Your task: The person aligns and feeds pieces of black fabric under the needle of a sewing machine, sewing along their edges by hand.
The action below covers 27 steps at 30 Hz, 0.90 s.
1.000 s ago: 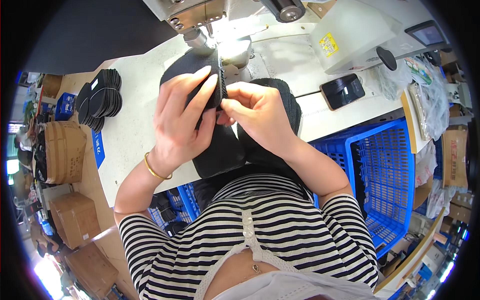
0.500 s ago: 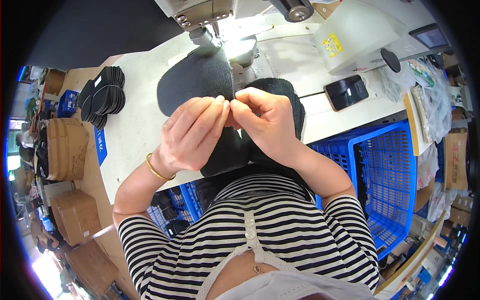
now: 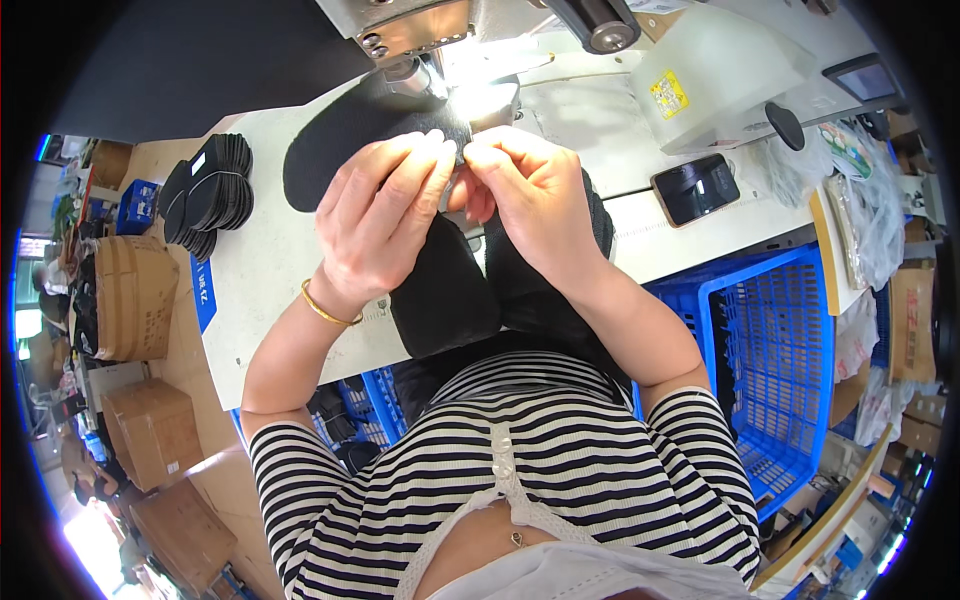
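A black insole-shaped fabric piece lies under the working end of a sewing machine, its edge running beneath the lit needle area. My left hand is closed in a pinch at that piece's near edge, just in front of the machine. Close beside it, my right hand also pinches the edge, fingertips almost touching the left ones. The fingers partly hide what lies between them. Below my hands, another black insole-shaped piece rests at the table's front edge. More black pieces lie under my right wrist.
Tied bundles of black pieces stand on the white table at left. A phone lies at right, near plastic bags. A blue crate sits below the table's right side. Cardboard boxes stand at far left.
Both hands have moved away from my body, toward the machine. The black piece has slid farther under it and swung left, uncovering more of the near piece.
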Available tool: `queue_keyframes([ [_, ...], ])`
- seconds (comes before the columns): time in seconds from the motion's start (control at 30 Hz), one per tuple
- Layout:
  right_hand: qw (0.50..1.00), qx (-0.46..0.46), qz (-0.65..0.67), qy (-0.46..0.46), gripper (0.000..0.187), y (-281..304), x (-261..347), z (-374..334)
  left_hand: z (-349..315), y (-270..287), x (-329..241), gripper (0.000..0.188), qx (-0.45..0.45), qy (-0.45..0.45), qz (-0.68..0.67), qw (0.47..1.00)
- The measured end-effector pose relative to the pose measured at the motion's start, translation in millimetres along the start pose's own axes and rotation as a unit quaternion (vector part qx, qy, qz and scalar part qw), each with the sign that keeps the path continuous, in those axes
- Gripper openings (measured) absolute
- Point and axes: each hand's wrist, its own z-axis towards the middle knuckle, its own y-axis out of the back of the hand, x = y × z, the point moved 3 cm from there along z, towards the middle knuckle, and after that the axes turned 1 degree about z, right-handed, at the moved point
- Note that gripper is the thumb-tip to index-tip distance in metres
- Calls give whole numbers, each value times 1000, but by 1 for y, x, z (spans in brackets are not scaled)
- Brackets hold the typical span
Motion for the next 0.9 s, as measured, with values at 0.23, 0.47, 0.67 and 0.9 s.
queue_keyframes([
  [0.23,1000,5,-2,-6,20,-2,-2,12,0,-11,21,38,-7,-21,1,1000],
  [0.47,998,7,31,-46,17,1,-12,0,2,-20,31,37,-3,-30,22,999],
  [0.67,998,18,30,-50,17,0,-14,-2,6,-20,27,37,5,-14,28,1000],
  [0.9,997,27,35,-63,16,-2,-17,-3,12,-17,15,40,54,57,27,997],
])
